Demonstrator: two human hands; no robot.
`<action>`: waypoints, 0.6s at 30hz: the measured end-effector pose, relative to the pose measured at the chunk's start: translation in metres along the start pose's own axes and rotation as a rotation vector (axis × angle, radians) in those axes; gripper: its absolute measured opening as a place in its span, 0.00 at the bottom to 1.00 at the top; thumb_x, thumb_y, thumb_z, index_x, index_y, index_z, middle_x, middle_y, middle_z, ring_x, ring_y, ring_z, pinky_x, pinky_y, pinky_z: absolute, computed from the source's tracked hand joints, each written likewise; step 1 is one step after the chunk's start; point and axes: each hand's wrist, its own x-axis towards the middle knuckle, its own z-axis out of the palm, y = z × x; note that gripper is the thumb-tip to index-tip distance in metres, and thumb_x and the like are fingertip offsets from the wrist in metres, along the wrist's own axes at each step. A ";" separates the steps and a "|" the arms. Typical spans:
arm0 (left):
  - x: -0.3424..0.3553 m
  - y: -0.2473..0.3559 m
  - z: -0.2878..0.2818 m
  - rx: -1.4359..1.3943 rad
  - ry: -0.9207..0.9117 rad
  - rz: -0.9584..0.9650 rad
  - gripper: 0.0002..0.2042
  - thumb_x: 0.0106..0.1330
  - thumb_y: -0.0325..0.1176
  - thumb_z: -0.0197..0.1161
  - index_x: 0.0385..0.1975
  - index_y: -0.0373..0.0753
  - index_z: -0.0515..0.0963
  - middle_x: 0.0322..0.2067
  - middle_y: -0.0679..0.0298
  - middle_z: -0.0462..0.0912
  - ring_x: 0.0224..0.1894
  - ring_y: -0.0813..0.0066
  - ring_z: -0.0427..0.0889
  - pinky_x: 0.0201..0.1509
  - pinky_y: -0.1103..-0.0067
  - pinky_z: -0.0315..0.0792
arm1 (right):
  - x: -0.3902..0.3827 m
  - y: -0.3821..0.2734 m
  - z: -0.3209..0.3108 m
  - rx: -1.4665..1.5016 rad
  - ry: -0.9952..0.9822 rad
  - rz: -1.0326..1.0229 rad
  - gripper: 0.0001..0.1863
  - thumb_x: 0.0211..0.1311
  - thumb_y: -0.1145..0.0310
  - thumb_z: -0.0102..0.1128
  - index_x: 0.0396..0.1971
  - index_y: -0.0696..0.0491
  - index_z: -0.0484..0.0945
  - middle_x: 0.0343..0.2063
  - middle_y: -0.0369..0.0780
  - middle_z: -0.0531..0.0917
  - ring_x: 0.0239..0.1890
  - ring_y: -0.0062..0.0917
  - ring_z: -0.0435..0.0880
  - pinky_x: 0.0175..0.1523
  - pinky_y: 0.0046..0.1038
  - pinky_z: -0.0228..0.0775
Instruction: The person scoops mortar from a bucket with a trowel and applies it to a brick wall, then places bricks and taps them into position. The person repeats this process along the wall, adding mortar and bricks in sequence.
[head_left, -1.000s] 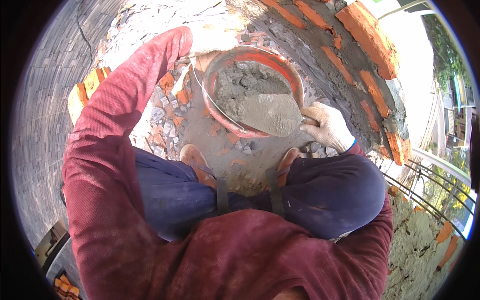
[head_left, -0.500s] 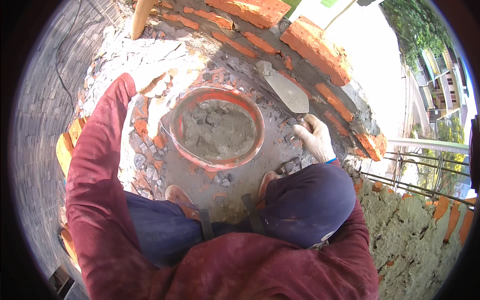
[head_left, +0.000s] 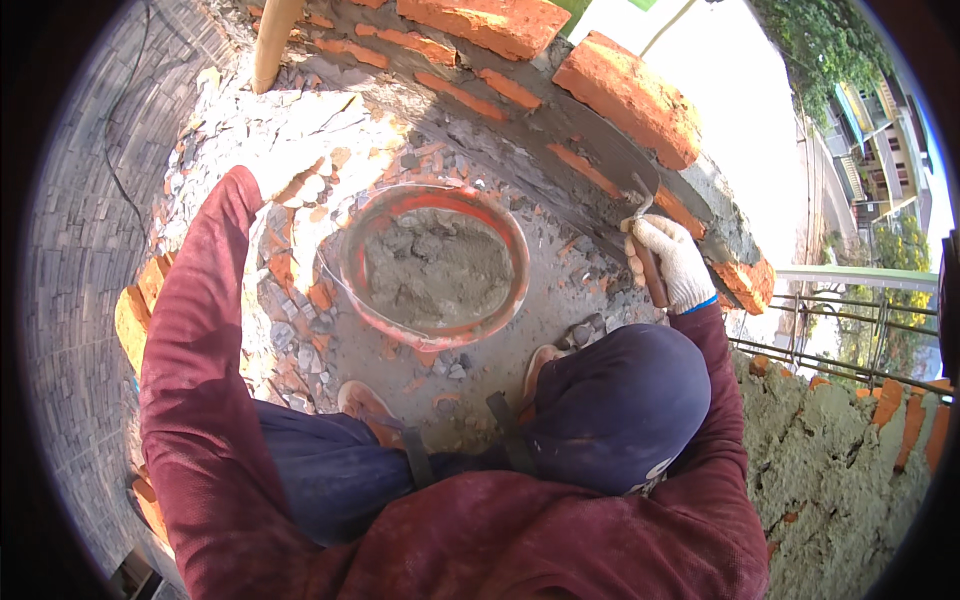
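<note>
My right hand (head_left: 672, 258), in a white work glove, is closed around the wooden handle of a trowel (head_left: 612, 150). The grey blade lies tilted against the mortar and bricks of the low wall (head_left: 585, 172). My left hand (head_left: 300, 186), also gloved, hangs over sunlit rubble beyond the bucket's left side. Its fingers are loosely bent and apart, with nothing seen in them; glare washes out part of the glove. Between my hands stands a red-orange bucket (head_left: 352, 285) of wet grey mortar (head_left: 440, 265), its thin wire handle resting along the rim.
Orange bricks (head_left: 630, 100) top the curved wall ahead and right. A wooden post (head_left: 272, 50) stands far left. Broken brick and stone chips (head_left: 290, 300) litter the ground around the bucket. Steel bars (head_left: 820, 340) and a rough mortared wall (head_left: 830, 480) lie right of my knee.
My right hand has turned the trowel over and brought its blade against the wall. The mortar lump on its tip no longer shows there. My left hand has barely shifted.
</note>
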 end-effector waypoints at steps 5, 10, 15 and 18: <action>0.006 -0.006 -0.006 -0.040 0.030 -0.030 0.12 0.78 0.40 0.65 0.53 0.43 0.84 0.35 0.68 0.85 0.24 0.77 0.77 0.24 0.77 0.69 | -0.030 0.008 0.004 -0.274 0.094 -0.151 0.16 0.75 0.62 0.63 0.49 0.61 0.84 0.27 0.37 0.83 0.23 0.16 0.79 0.28 0.23 0.70; 0.026 -0.021 -0.025 0.087 -0.074 0.068 0.15 0.78 0.43 0.65 0.56 0.43 0.81 0.43 0.67 0.85 0.34 0.75 0.82 0.34 0.74 0.77 | 0.029 0.073 0.045 -0.625 0.109 -0.266 0.20 0.69 0.58 0.65 0.43 0.64 0.82 0.29 0.43 0.84 0.29 0.25 0.82 0.38 0.33 0.75; 0.019 -0.003 -0.013 0.205 -0.138 0.009 0.18 0.79 0.41 0.64 0.61 0.40 0.78 0.51 0.63 0.85 0.46 0.71 0.84 0.48 0.72 0.80 | 0.034 0.046 0.045 -0.326 0.115 -0.119 0.18 0.73 0.58 0.64 0.43 0.62 0.84 0.26 0.39 0.84 0.21 0.20 0.80 0.28 0.27 0.73; 0.014 -0.004 0.001 0.194 -0.161 0.082 0.18 0.79 0.41 0.65 0.61 0.39 0.78 0.51 0.62 0.85 0.46 0.70 0.84 0.48 0.71 0.80 | 0.010 0.018 0.019 -0.211 0.122 -0.080 0.17 0.74 0.61 0.64 0.47 0.61 0.84 0.25 0.36 0.83 0.16 0.17 0.77 0.23 0.22 0.69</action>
